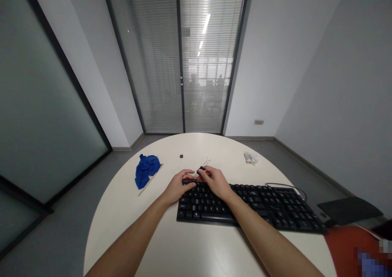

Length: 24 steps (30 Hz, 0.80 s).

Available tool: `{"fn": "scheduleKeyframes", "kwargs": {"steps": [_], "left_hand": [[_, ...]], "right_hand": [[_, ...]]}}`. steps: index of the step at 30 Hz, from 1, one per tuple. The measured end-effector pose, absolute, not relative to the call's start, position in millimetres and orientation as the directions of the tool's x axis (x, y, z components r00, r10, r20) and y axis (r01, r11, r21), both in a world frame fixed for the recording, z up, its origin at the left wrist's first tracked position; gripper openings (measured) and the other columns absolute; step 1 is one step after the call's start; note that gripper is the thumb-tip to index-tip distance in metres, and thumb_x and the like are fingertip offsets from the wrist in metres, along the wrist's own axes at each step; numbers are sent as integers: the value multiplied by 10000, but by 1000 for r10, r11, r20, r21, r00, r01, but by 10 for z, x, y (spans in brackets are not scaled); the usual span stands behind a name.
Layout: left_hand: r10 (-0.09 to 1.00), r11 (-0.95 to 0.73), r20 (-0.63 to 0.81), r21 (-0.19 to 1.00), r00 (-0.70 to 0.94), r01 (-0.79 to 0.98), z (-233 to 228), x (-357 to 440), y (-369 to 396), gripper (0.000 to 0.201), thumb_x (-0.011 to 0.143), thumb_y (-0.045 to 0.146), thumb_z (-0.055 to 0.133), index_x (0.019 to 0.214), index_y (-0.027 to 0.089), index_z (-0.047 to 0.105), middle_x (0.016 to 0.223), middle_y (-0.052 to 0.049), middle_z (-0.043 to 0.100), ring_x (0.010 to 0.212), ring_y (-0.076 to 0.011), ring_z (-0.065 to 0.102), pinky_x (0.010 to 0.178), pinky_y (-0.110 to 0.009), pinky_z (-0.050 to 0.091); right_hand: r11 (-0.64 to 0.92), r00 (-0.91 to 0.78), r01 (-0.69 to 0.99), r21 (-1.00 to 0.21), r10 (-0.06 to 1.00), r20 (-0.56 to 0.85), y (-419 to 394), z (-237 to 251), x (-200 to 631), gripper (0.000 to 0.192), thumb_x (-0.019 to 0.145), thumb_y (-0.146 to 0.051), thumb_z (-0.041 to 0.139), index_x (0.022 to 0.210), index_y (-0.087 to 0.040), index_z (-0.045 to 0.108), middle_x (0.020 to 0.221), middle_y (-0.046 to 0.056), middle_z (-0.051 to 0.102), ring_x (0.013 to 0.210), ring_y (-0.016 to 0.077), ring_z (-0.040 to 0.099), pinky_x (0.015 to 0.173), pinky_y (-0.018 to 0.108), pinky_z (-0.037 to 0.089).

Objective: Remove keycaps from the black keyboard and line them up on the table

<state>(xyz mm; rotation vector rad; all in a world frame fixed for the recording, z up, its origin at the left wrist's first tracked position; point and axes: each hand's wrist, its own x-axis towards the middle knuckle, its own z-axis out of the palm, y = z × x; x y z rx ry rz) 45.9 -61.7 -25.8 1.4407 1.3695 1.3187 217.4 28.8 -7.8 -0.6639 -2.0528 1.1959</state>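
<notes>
A black keyboard [214,218] lies on the round white table. My left hand [179,187] rests at its upper left corner, with thumb and fingers apart and the thumb over the keys. Just right of it, my right hand [217,183] is closed, pinching a small black piece [201,169] between thumb and fingers above the top row. A thin, pale forked wire [207,161] sticks out beyond the fingertips; where its other end goes is hidden. Farther back on the table sits a small square black keycap [181,156].
At the left lies a crumpled blue cloth [147,169] beside a thin, pale stick [150,180]. Crumpled white material [251,158] is at the back right. The keyboard's cable [288,185] loops past its upper right corner. A red surface [346,248] is beyond the table's right edge.
</notes>
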Motion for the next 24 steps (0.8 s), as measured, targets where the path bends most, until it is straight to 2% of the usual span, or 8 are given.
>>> {"fn": "scheduleKeyframes", "kwargs": {"steps": [7,10,13,16,20,24], "left_hand": [[980,-159,182,963,-87,217,-287,451,-589,365,749,169,712,1092,161,588,1086,-105,705,1045,-219,649,998,-402,442],[965,-178,230,929,-129,324,-301,447,-601,407,742,175,726,1121,174,579,1135,-95,668,1012,-204,634,965,-391,465],[923,-237,355,831,-151,503,-262,450,-647,407,742,181,731,1117,197,573,1120,-67,635,981,-192,610,929,-370,479],[894,-297,444,685,-58,666,-166,463,-710,292,786,193,690,1064,227,607,1059,-33,614,962,-184,598,890,-334,486],[896,-285,444,546,15,788,-63,479,-770,194,836,240,648,1027,269,662,1044,-9,600,963,-176,599,858,-300,486],[904,-259,427,489,31,833,-41,487,-788,190,869,270,612,1048,282,675,1033,-4,600,938,-169,604,831,-281,488]], "right_hand": [[494,-653,131,-859,695,300,267,-44,2188,369,942,-497,494,877,-181,674,774,44,731,736,192,690,685,270,502],[484,-646,137,-864,705,292,275,-48,2191,361,940,-491,500,885,-181,677,776,45,739,736,192,698,690,270,507],[452,-621,146,-880,734,274,299,-73,2180,360,933,-488,508,885,-172,673,769,55,744,724,199,707,692,278,516],[424,-611,135,-896,747,262,315,-96,2168,360,929,-485,511,888,-164,668,764,64,744,722,206,713,691,284,524],[424,-607,121,-898,747,271,306,-93,2171,356,921,-487,521,875,-163,661,761,65,744,719,205,712,692,283,523],[432,-600,126,-893,750,279,292,-74,2179,362,919,-492,523,847,-164,656,761,62,744,716,200,708,684,277,516]]}}
